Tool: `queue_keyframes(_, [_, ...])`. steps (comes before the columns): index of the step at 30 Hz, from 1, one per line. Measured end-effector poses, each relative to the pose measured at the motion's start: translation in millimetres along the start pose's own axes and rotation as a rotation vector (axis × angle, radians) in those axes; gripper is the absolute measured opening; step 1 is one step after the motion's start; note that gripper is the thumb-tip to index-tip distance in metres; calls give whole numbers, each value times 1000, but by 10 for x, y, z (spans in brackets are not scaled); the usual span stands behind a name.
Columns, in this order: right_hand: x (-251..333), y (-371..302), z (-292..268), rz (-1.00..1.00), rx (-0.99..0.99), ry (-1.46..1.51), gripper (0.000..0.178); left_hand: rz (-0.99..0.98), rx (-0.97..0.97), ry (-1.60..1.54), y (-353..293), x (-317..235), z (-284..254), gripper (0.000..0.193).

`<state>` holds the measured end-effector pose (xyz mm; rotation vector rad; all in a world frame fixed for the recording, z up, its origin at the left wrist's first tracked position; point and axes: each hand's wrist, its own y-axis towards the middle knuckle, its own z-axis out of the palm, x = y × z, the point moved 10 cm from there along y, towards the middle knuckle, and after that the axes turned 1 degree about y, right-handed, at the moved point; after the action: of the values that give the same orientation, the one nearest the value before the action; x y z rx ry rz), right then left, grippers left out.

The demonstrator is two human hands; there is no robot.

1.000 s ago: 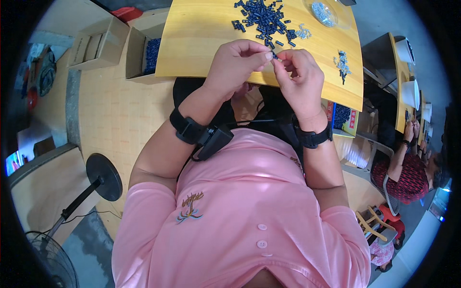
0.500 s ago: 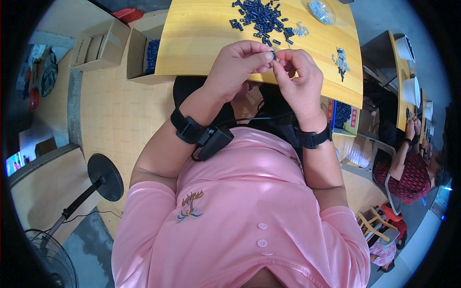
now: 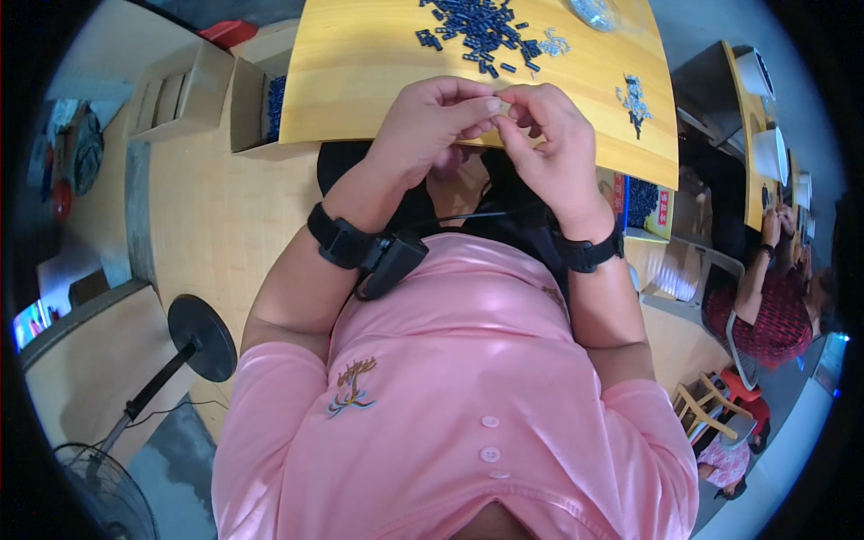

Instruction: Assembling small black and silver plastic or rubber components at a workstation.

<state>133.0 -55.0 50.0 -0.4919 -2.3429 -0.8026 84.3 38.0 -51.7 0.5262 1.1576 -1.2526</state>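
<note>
Over the near edge of the yellow wooden table [image 3: 360, 99], my two hands meet fingertip to fingertip. My left hand [image 3: 439, 126] is closed in a pinch, thumb against forefinger. Opposite it, my right hand [image 3: 556, 148] pinches at the same spot. Whatever lies between the fingertips is tiny and mostly covered by them. Beyond the hands is a heap of small black plastic parts [image 3: 481, 31], with some strays on its near side. A little pile of clear or silvery pieces [image 3: 554, 42] lies just right of the heap.
Farther right are a clear dish [image 3: 594, 13] of small shiny pieces and a silvery and black cluster [image 3: 634, 103]. An open carton [image 3: 247, 103] stands at the table's left side, a box of dark parts [image 3: 643, 205] under its right. A fan [image 3: 108, 490] is lower left; a co-worker [image 3: 765, 310] sits right.
A small dark piece showed between my fingertips before; now the fingers cover that spot. My right thumb and forefinger have drawn in closer. The whole view has shifted slightly.
</note>
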Motion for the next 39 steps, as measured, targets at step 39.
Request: queue_keyframes(39, [-992,385,-169,161,117,-348,14,-87,-78,-79,74,128,-325,23])
